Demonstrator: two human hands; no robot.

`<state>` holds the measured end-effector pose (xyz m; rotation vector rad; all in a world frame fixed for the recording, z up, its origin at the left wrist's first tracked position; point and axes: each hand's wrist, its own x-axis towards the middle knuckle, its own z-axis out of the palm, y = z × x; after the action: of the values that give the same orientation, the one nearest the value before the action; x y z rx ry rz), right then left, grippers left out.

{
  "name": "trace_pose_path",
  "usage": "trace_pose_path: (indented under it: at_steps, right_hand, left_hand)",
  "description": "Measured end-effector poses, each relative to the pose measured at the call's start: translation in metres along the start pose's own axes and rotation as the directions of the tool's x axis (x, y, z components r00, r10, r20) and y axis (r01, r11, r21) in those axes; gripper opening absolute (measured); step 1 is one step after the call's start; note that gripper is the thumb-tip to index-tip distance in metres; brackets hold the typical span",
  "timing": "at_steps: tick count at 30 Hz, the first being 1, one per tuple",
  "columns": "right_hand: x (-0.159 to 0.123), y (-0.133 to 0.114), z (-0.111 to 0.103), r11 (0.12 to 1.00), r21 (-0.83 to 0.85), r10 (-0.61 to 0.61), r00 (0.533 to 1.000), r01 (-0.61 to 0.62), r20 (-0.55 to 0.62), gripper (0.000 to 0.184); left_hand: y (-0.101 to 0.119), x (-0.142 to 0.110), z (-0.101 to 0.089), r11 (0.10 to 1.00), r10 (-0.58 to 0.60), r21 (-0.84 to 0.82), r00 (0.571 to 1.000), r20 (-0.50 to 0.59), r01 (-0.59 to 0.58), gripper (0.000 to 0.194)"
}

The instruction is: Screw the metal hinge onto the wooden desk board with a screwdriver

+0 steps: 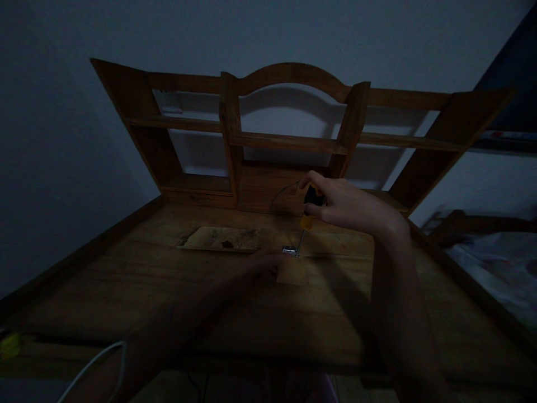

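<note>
My right hand [325, 198] is closed around the yellow and black handle of a screwdriver [308, 222]. The shaft slants down, and its tip meets the right end of a small shiny metal piece [289, 249], which looks like a hinge. That metal piece sits at the far edge of a small, pale square wooden block [291, 273] on the desk. In deep shadow, my left hand [264, 262] has its fingers curled against the block's left side, close to the metal piece. Its fingertips are partly hidden.
The wooden desk [138, 268] has a raised shelf unit [289, 143] along its back. A rough pale wooden strip [222, 238] lies left of my hands. A white cord [96, 358] crosses by my left forearm. Something yellow [10, 346] is at the left edge. The light is dim.
</note>
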<state>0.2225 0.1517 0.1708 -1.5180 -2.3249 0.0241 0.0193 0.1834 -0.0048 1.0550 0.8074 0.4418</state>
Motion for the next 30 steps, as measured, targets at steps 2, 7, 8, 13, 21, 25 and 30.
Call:
trace_pose_path:
  at_steps: [2, 7, 8, 13, 21, 25, 30]
  right_hand:
    - [0.0, 0.0, 0.0, 1.0, 0.009, -0.018, 1.0, 0.018, -0.004, 0.027]
    - [0.001, -0.004, 0.005, 0.993, -0.113, 0.031, 0.998, -0.038, -0.062, 0.026]
    - [0.002, -0.006, 0.006, 0.98, -0.181, 0.068, 0.993, -0.086, -0.101, 0.028]
    - [0.004, -0.014, 0.006, 0.934, -0.311, 0.136, 0.979, -0.177, -0.15, 0.029]
    - [0.007, -0.02, 0.01, 0.942, -0.294, 0.119, 0.981, -0.16, -0.152, 0.032]
    - [0.005, -0.022, 0.008, 0.911, -0.356, 0.162, 0.974, -0.208, -0.155, 0.041]
    - [0.002, -0.011, 0.004, 0.981, -0.185, 0.051, 0.996, -0.062, -0.067, 0.024]
  left_hand:
    - [0.0, 0.008, -0.004, 0.999, -0.046, 0.011, 0.999, 0.029, 0.046, 0.036]
    - [-0.002, 0.019, -0.009, 0.997, -0.055, -0.051, 0.987, 0.149, 0.063, 0.034]
    - [-0.003, 0.019, -0.01, 0.997, -0.048, -0.049, 0.987, 0.156, 0.056, 0.034]
    - [-0.01, 0.023, -0.009, 0.998, -0.02, -0.054, 0.982, 0.188, 0.031, 0.035]
    - [-0.012, 0.024, -0.007, 0.994, 0.014, -0.113, 0.99, 0.137, 0.002, 0.043]
    - [-0.012, 0.024, -0.007, 0.993, -0.01, -0.112, 0.994, 0.105, 0.022, 0.039]
    - [-0.008, 0.019, -0.005, 0.993, -0.009, -0.113, 0.991, 0.131, 0.024, 0.037]
